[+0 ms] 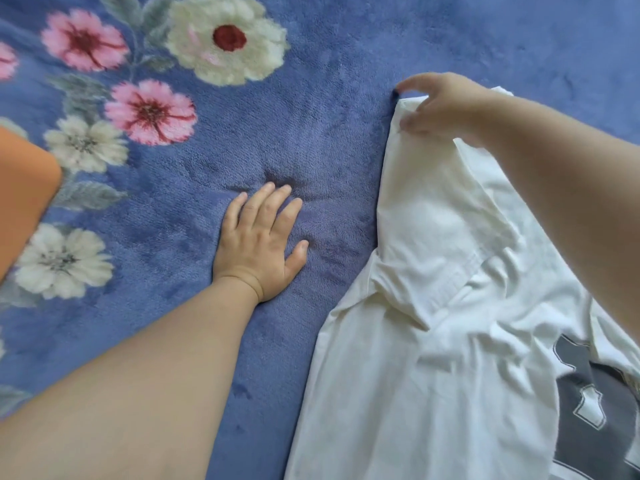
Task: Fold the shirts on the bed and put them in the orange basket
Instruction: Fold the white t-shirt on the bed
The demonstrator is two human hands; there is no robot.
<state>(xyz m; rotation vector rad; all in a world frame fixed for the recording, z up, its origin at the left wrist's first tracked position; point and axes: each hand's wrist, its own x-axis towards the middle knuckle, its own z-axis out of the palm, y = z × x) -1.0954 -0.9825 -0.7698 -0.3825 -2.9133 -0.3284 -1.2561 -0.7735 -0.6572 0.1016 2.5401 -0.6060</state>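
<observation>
**Right hand lifts the shirt's edge**

The right hand [446, 109] pinches the top edge of the white shirt [433, 306], which trails below the grip onto the blue floral blanket [311, 64]. Leftward, the left hand [263, 240] presses flat, fingers straight. Farther left, the orange basket [24, 199].

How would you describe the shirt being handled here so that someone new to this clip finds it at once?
Start from the blue floral blanket that fills the view; the white shirt lies crumpled on its right side. The right hand pinches its top edge, while the left hand presses flat on the blanket beside it. A dark grey print near its lower right marks it.
</observation>
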